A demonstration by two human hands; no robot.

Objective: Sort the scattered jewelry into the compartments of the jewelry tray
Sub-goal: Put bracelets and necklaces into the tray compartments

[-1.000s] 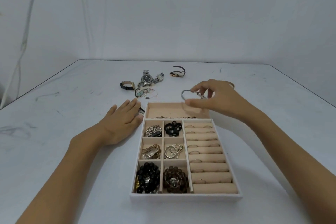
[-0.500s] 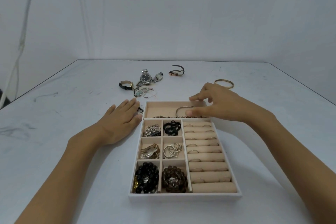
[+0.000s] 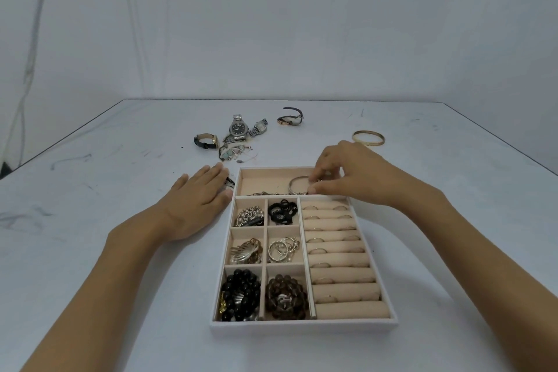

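The beige jewelry tray (image 3: 302, 327) lies in front of me, its small squares filled with chains, beads and rings. My right hand (image 3: 350, 178) pinches a silver bangle (image 3: 297, 183) and holds it low in the tray's long far compartment. My left hand (image 3: 197, 201) rests flat on the table against the tray's far left corner, fingers together, holding nothing. Beyond the tray lie loose watches (image 3: 239, 127), a black-strap watch (image 3: 206, 141), a brown-strap watch (image 3: 290, 119), a tangle of small pieces (image 3: 234, 151) and a gold bangle (image 3: 368, 138).
The white table (image 3: 90, 220) ends at a far edge against a white wall. A small dark piece (image 3: 229, 181) lies by my left fingertips. Ring rolls fill the tray's right half.
My right hand has brought the silver bangle from above the tray's far edge down into the long far compartment. The left hand has stayed put.
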